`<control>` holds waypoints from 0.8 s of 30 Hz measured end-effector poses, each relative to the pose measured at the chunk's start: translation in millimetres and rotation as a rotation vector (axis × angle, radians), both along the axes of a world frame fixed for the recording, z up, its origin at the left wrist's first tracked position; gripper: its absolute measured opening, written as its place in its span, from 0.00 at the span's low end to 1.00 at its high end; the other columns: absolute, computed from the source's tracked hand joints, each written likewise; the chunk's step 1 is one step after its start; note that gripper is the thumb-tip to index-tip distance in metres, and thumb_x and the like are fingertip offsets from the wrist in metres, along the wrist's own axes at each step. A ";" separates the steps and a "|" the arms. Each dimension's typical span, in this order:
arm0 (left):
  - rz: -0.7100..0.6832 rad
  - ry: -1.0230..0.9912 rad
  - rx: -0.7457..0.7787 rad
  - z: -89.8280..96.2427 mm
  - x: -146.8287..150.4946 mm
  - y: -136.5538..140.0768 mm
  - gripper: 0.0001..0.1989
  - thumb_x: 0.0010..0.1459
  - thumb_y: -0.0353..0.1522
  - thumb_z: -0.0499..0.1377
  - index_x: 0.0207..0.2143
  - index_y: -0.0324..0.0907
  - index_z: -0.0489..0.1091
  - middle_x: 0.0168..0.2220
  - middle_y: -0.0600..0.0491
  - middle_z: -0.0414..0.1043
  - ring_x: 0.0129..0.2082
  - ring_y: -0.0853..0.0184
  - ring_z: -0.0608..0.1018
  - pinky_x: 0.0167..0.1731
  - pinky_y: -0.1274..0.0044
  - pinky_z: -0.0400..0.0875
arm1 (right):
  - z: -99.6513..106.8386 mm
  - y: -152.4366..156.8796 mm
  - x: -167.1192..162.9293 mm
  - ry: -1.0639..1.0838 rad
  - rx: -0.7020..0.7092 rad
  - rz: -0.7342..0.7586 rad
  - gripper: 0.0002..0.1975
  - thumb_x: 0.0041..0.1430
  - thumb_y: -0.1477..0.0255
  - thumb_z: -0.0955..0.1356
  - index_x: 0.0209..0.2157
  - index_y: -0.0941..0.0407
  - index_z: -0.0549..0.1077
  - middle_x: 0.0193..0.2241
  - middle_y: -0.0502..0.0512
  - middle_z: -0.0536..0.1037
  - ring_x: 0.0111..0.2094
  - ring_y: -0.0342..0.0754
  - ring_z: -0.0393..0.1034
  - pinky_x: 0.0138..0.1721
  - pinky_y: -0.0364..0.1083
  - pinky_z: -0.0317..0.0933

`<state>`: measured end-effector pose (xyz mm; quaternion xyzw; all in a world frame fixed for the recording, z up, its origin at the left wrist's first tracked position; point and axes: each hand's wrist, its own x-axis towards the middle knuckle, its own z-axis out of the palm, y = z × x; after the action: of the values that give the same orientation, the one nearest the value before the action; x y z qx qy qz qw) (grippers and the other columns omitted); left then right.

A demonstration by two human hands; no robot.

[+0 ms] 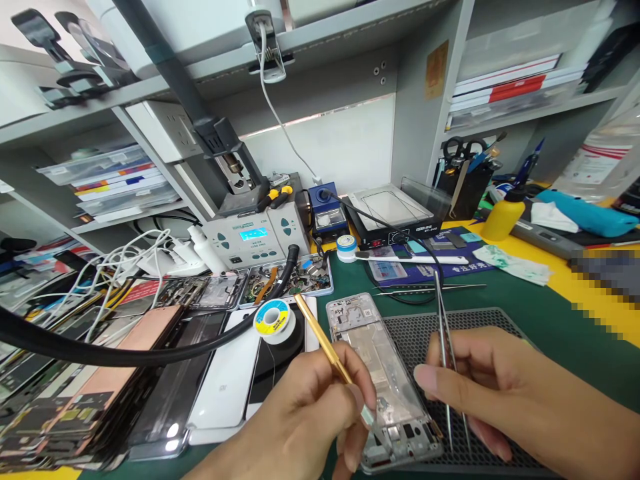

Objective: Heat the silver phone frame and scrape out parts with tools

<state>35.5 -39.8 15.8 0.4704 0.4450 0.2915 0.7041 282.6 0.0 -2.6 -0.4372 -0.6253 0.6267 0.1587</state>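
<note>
My left hand (320,400) is closed around a gold-handled tool (316,327); its pale lower end points down at the bottom part of a phone frame (380,373). Whether the tip touches the frame is hard to see. The frame is silver-grey and stripped, and lies partly on a black perforated mat (480,327). In my right hand (490,387), metal tweezers (443,340) are pinched between thumb and fingers, with their slightly parted points turned down over the mat, right of the frame. Nothing shows between the points.
Phone backs and screens (220,380) lie stacked on the left, under a thick black hose (150,353). A solder spool (274,321) sits on them. Behind are a parts tray (320,283), a rework station (255,240), a heating plate (395,207), another pair of tweezers (430,289) and a yellow bottle (504,217).
</note>
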 end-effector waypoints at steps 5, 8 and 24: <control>-0.016 0.009 0.006 -1.7 -2.1 0.5 0.08 0.61 0.38 0.57 0.35 0.42 0.68 0.23 0.57 0.66 0.20 0.73 0.68 0.18 0.86 0.64 | 3.3 0.9 -1.8 -0.002 -0.005 0.001 0.22 0.67 0.50 0.71 0.32 0.54 0.70 0.18 0.39 0.62 0.18 0.38 0.54 0.20 0.40 0.45; -0.011 0.004 0.008 -2.2 -1.1 0.8 0.09 0.62 0.39 0.58 0.35 0.42 0.68 0.24 0.57 0.66 0.20 0.73 0.68 0.17 0.85 0.62 | 3.6 -0.4 -1.9 -0.014 -0.001 0.001 0.22 0.67 0.50 0.71 0.32 0.54 0.70 0.18 0.40 0.62 0.18 0.38 0.54 0.20 0.40 0.45; -0.005 -0.064 -0.029 -2.7 -2.1 3.0 0.11 0.61 0.40 0.60 0.36 0.41 0.68 0.30 0.56 0.67 0.20 0.76 0.71 0.19 0.85 0.66 | 2.3 -2.2 -1.9 0.025 -0.052 -0.017 0.21 0.65 0.50 0.72 0.32 0.54 0.70 0.18 0.40 0.63 0.18 0.39 0.55 0.19 0.40 0.45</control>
<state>33.5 -36.8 13.1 0.4519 0.4252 0.2981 0.7254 280.7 -2.2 -0.3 -0.4388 -0.6030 0.6467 0.1602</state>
